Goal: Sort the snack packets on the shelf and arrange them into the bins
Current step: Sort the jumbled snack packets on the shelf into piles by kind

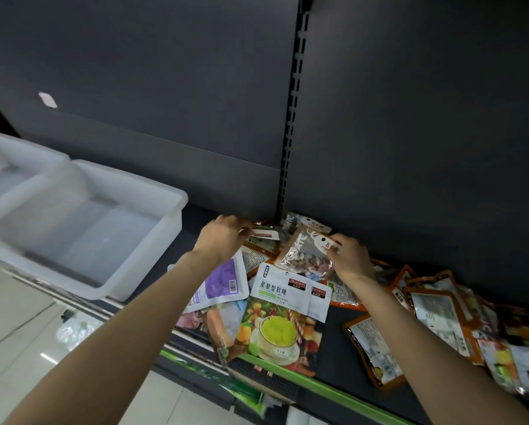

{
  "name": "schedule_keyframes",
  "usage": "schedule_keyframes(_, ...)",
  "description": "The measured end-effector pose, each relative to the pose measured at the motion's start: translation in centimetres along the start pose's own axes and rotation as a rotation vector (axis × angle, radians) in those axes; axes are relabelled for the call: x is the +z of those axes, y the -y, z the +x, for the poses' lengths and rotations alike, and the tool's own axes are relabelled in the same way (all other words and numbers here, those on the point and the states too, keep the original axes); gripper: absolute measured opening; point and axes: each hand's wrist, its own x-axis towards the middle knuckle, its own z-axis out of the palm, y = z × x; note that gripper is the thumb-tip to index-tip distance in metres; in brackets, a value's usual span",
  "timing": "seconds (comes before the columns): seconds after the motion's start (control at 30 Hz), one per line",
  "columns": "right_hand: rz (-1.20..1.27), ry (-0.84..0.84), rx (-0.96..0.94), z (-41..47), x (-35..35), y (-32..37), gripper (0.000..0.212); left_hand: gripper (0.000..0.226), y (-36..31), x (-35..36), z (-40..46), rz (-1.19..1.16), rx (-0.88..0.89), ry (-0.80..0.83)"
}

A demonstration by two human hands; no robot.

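Right hand (350, 256) pinches clear crinkly nut pouch (303, 256) by its top corner, over the shelf pile. Left hand (223, 237) probably pinches a small packet (264, 234). Light, floppy, slippery film; hold by the seams.

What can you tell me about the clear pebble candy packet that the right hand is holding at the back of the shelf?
The clear packet is a flat, see-through plastic pouch with white lettering and a white printed label at its top corner. Small rounded pieces in brown, pink and pale tones fill its lower part. It sits tilted, raised off the pile at the back of the shelf. The right hand pinches its labelled top corner; its lower edge overlaps a white packet beneath.
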Motion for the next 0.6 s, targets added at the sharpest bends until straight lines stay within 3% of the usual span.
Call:
schedule_keyframes(0.2, -0.030, -0.093, -0.033, 0.5, -0.2, 0.3, 0.028, 0.027, 0.1, -0.6, 0.2, -0.052, -0.028, -0.108)
schedule_keyframes(0.33, -0.145, -0.250, 0.045, -0.1, -0.3, 0.1, 0.025, 0.024, 1.8, -1.0, 0.2, -0.194, -0.078, -0.254)
schedule_keyframes(0.47, -0.390, -0.136, 0.190, -0.9, 0.0, 0.6, 0.048, 0.022, 2.9, -2.5, 0.6, -0.436, -0.140, -0.276)
schedule_keyframes(0.53, -0.377, -0.184, 0.124, -2.1, 0.9, 1.0, 0.064, 0.021, 3.1, -3.4, 0.7, -0.548, -0.157, -0.296)
schedule_keyframes(0.6, -0.299, -0.299, -0.060, -3.3, 2.1, 1.7, 0.065, 0.016, 3.0, -3.9, 0.6, -0.671, -0.099, -0.286)
